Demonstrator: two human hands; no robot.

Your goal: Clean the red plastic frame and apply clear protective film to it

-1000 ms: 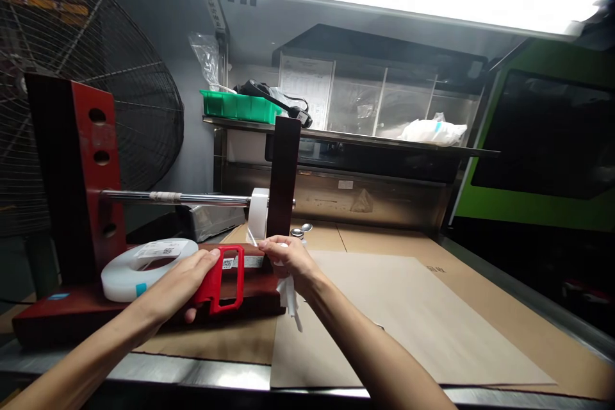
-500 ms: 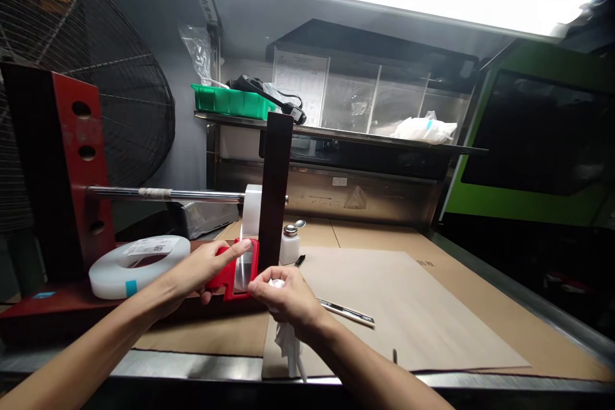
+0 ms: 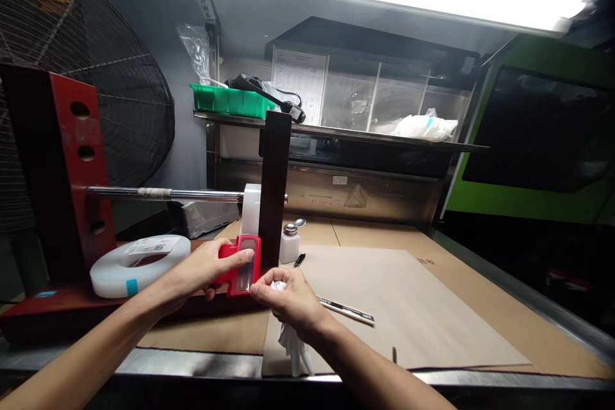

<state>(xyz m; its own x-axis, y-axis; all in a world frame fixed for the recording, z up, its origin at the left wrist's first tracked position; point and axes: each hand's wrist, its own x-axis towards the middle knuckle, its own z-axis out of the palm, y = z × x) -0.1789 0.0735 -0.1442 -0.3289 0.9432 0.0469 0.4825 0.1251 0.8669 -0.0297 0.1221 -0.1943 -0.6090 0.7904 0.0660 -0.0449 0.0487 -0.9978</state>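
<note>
Left hand [image 3: 204, 267] grips one red frame [image 3: 243, 265]; right hand [image 3: 288, 298] clutches, seemingly, one white cloth [image 3: 293, 343].

Glossy red plastic is seen on the frame [image 3: 239, 264], polished metal on the rod [image 3: 163, 193], matt brown paper on the table [image 3: 413, 307], and white cloth in the wipe [image 3: 293, 346].

Both bare forearms were extended from the near edge toward the left centre; the left hand [image 3: 204, 267] was held palm down, its fingers stretched rightward and its thumb tucked beneath; the right hand [image 3: 288, 298] was set just to its right, fingers curled closed, thumb and forefinger pinched toward the left.
</note>
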